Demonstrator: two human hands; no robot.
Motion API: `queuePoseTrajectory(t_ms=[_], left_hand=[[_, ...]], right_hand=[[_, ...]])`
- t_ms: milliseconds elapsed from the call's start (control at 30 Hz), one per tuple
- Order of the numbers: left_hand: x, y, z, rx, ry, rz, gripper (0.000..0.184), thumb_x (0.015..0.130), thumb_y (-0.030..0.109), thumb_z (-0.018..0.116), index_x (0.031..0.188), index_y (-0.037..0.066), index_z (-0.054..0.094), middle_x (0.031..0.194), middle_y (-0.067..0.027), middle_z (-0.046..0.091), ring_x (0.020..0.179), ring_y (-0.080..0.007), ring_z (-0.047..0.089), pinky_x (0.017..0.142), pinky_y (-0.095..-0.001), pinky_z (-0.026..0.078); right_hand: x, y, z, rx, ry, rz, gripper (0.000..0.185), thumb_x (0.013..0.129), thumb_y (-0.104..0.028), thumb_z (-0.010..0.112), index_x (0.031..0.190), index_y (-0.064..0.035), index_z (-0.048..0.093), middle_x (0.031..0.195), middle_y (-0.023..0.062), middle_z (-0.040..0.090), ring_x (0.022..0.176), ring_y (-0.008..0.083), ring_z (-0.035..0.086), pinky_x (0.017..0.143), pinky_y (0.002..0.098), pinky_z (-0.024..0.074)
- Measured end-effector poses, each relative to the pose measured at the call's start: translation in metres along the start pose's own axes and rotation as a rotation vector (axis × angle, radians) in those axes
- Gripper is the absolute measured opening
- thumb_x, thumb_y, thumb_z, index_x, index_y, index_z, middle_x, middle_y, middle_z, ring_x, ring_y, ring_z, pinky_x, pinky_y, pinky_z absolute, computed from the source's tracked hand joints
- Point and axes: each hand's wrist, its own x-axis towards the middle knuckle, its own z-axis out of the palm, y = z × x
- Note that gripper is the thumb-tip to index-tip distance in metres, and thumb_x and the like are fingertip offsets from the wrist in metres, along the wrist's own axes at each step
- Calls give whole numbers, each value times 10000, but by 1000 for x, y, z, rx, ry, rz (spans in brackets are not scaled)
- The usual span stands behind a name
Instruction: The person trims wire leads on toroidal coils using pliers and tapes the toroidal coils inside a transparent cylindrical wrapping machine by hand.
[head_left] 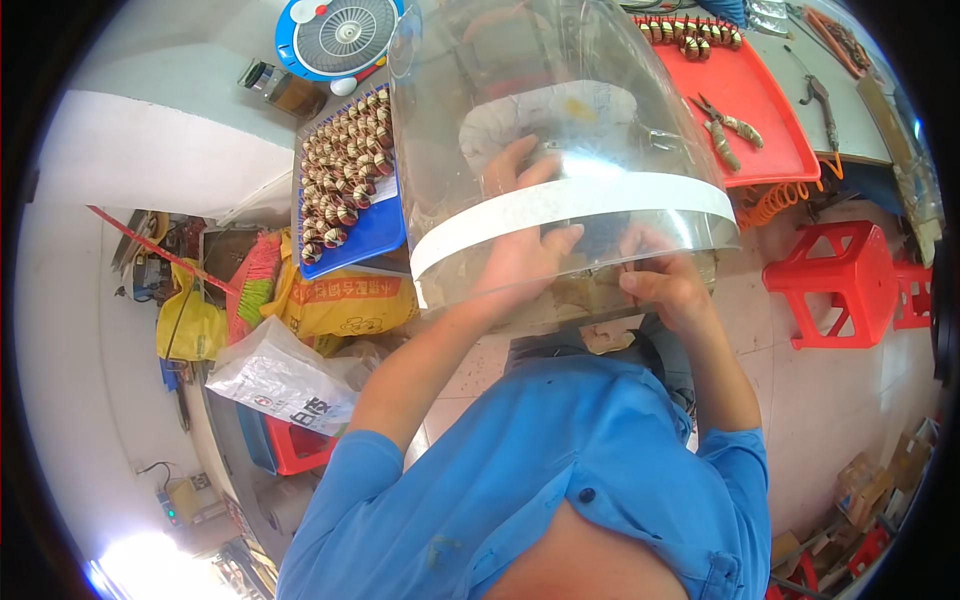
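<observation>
A clear plastic cover (520,90) with a white strip (590,200) along its near edge stands in front of me. My left hand (530,225) is under the cover, its fingers apart and the thumb stretched out, seen through the plastic. Beside it on the right, my right hand (665,280) is closed in a pinch at the cover's near edge. Whatever lies between its fingertips is too small to name. Behind my left hand, a pale padded thing (550,115) shows inside the cover.
On the left, a blue tray (375,235) bears rows of striped coils (345,170), near a fan (345,35) and a jar (285,90). A red tray (770,130) with pliers (725,120) lies right, above a red stool (835,280). Bags (345,300) are lower left.
</observation>
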Motion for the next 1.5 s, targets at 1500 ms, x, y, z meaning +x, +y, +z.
queuePoseTrajectory(t_ms=[1500], left_hand=[[9,-4,-3,-113,37,-15,867,532,57,742,1345,71,441,1403,-143,392,1329,-330,351,1110,-418,302]], right_hand=[[37,-34,15,-449,123,-273,620,748,-83,763,1294,-9,481,911,21,574,793,107,546,628,253,461]])
